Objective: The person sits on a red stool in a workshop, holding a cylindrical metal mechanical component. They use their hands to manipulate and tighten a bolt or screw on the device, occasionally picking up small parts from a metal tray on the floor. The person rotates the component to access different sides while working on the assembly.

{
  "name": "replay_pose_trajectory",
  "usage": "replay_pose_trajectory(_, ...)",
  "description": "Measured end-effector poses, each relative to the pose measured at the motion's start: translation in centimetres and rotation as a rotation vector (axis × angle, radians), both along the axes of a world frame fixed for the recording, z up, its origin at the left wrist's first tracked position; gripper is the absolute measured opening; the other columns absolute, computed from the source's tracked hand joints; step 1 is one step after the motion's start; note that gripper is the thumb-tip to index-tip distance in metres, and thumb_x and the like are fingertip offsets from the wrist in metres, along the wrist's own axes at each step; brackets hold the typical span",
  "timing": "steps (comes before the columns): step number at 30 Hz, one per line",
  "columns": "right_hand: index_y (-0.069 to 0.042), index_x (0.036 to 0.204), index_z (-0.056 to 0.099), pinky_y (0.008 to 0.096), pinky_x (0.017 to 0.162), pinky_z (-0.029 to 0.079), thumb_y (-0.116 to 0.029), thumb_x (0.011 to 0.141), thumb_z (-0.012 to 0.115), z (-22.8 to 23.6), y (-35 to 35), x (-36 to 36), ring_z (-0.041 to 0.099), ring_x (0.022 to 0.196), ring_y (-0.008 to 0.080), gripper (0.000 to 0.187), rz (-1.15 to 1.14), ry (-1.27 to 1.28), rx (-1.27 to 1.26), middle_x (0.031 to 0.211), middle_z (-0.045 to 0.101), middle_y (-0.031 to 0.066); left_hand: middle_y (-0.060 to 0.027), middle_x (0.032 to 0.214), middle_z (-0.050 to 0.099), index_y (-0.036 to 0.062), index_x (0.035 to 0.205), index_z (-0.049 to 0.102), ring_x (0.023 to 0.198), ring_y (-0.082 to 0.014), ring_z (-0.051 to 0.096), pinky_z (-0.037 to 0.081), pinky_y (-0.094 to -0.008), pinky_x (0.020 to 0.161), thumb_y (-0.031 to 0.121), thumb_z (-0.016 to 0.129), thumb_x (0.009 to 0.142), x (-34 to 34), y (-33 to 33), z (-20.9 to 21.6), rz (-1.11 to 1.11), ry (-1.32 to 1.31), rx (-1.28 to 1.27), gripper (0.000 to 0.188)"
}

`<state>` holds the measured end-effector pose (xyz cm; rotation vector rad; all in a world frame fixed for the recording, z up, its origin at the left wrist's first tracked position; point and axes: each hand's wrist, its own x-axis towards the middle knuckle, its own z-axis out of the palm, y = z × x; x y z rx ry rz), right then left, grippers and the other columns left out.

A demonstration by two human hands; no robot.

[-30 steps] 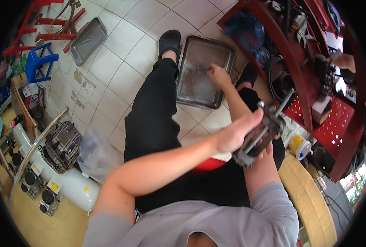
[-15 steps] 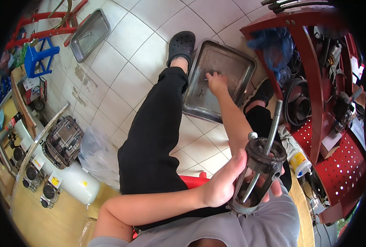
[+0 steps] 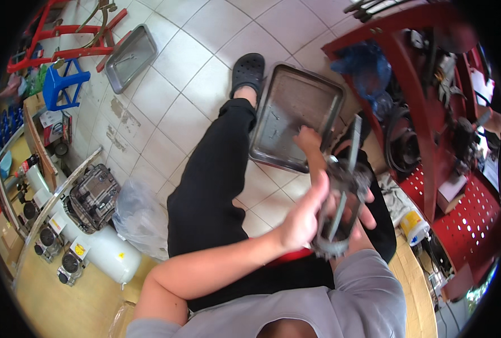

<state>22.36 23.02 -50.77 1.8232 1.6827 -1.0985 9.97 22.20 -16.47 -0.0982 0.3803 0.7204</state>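
Note:
My left hand (image 3: 304, 219) grips a dark, cage-like metal housing (image 3: 330, 247) with open slots and a toothed lower rim, held above my lap. A long metal rod (image 3: 355, 142), threaded in the earlier frame, slants through the housing and sticks out past its top. Motion blurs both. Farther down, my right hand (image 3: 308, 139) is over the near right part of a grey metal tray (image 3: 301, 84) on the floor. Its fingers are drawn together, and whatever they hold is too small to make out. Small metal pieces (image 3: 274, 134) lie in the tray's left half.
My shoe (image 3: 247, 73) stands left of the tray. A red metal rack (image 3: 425, 129) loaded with parts rises at the right. At the left are a second tray (image 3: 131, 59), a blue stool (image 3: 64, 84), a plastic bag (image 3: 140, 217), an engine part (image 3: 94, 194) and a white tank (image 3: 112, 256).
My right hand has moved toward the tray's near right side, away from the small pieces. My left hand has raised the housing and rod slightly and shifted them left. The view has shifted a little.

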Motion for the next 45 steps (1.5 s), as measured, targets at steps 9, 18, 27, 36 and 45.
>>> replay_pose_trajectory(9, -0.006, 0.092, 0.058, 0.044, 0.072, 0.05, -0.022, 0.075, 0.068, 13.8, 3.0, 5.2, 0.064, 0.086, 0.0363, 0.026, -0.396, 0.282, 0.508, 0.085, 0.066, 0.0182, -0.0149, 0.086, 0.064, 0.0011, 0.112, 0.052, 0.067, -0.0251, 0.065, 0.054, -0.0389, 0.063, 0.067, 0.018, 0.091, 0.4, 0.2, -2.0, -0.003, 0.133, 0.224, 0.078)
replay_pose_trajectory(18, 0.0, 0.088, 0.056, 0.0288, 0.058, 0.045, -0.015, 0.077, 0.066, 44.6, -9.2, 2.7, 0.053, 0.059, 0.0141, 0.021, -0.641, 0.605, 1.088, 0.066, 0.057, 0.008, -0.0073, 0.083, 0.064, 0.0083, 0.11, 0.057, 0.071, -0.0224, 0.064, 0.052, -0.0387, 0.066, 0.067, 0.023, 0.091, -0.7, -5.9, 1.4, 0.001, 0.174, 0.293, 0.07)
replay_pose_trajectory(27, -0.003, 0.094, 0.064, 0.0268, 0.063, 0.046, -0.009, 0.078, 0.068, 58.3, -26.1, -1.9, 0.061, 0.067, 0.0152, 0.018, -0.262, 0.738, 1.525, 0.08, 0.066, 0.0079, -0.0042, 0.087, 0.061, 0.0103, 0.111, 0.057, 0.075, -0.0224, 0.06, 0.05, -0.0407, 0.068, 0.063, 0.019, 0.093, -3.0, -20.6, 13.1, -0.02, 0.012, 0.4, 0.067)
replay_pose_trajectory(36, -0.002, 0.094, 0.064, 0.0347, 0.064, 0.049, -0.004, 0.079, 0.065, 62.8, -34.7, -4.0, 0.061, 0.073, 0.0283, 0.016, 0.066, 0.705, 1.595, 0.082, 0.061, 0.0117, -0.0079, 0.081, 0.06, 0.0075, 0.109, 0.053, 0.067, -0.0251, 0.062, 0.051, -0.0397, 0.06, 0.065, 0.018, 0.092, -4.7, -29.5, 17.1, -0.115, 0.09, 0.566, 0.07)
replay_pose_trajectory(45, -0.004, 0.096, 0.065, 0.0332, 0.061, 0.049, -0.002, 0.078, 0.065, 61.5, -34.0, -2.2, 0.061, 0.069, 0.0257, 0.018, 0.019, 0.735, 1.496, 0.082, 0.061, 0.0092, -0.0069, 0.081, 0.059, 0.0071, 0.109, 0.053, 0.068, -0.0233, 0.061, 0.052, -0.0398, 0.061, 0.065, 0.018, 0.093, -4.7, -30.3, 14.7, -0.215, -0.003, 0.348, 0.069)
